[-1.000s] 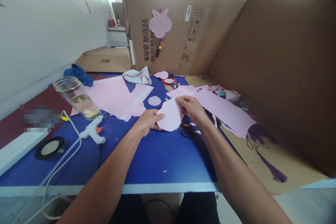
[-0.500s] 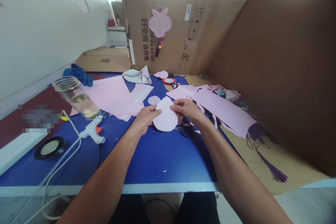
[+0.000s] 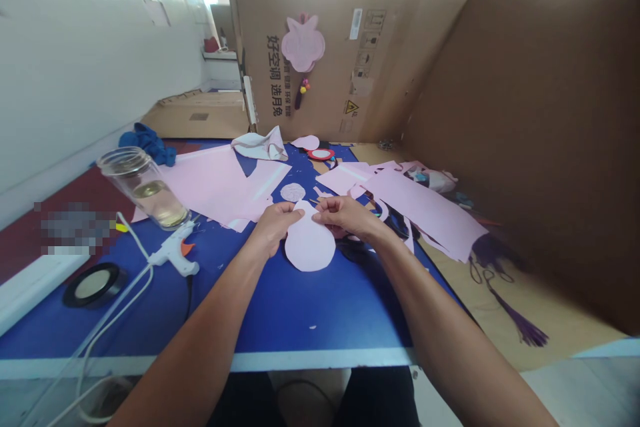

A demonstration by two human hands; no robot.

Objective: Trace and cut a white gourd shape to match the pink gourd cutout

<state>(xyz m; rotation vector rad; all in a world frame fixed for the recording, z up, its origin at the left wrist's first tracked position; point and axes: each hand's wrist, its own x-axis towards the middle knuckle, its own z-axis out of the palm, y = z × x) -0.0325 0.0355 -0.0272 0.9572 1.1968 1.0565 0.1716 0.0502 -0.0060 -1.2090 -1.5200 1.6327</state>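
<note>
Between my hands is a pale pink gourd-shaped paper cutout (image 3: 310, 248), its wide round end toward me and its narrow end away. My left hand (image 3: 276, 225) pinches its left edge near the narrow part, thumb on top. My right hand (image 3: 345, 215) grips the upper right edge with thumb and fingertips. Just beyond the cutout lies a round whitish disc (image 3: 293, 193). Dark-handled scissors (image 3: 353, 248) rest partly hidden under my right wrist.
Pink paper sheets (image 3: 205, 183) lie left; a long pink strip (image 3: 430, 213) and scraps lie right. At left stand a glass jar of liquid (image 3: 160, 197), a hot glue gun (image 3: 175, 252) and a tape roll (image 3: 95, 285). A cardboard panel (image 3: 325, 100) rises behind; a purple tassel (image 3: 525, 327) lies right.
The paper cutout has shifted down toward me and slightly left. My right hand has moved a little left along its edge, and more of the scraps behind shows.
</note>
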